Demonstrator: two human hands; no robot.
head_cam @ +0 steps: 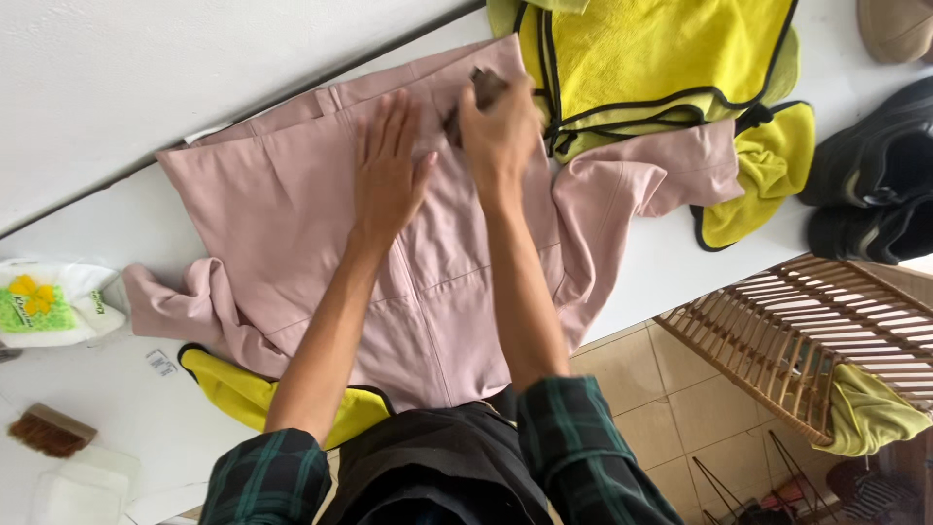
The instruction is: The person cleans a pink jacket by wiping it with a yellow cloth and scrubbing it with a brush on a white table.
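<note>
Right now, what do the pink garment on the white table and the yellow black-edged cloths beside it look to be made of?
Pink garment: probably leather or imitation leather; smooth, faintly sheened panels with stitched seams. Yellow black-edged cloths: likely terry or microfibre; fuzzy matte nap with black binding. The left hand presses the garment flat; the right hand grips something small and dark.

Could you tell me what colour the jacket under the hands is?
The jacket is pale dusty pink; head view.
</note>
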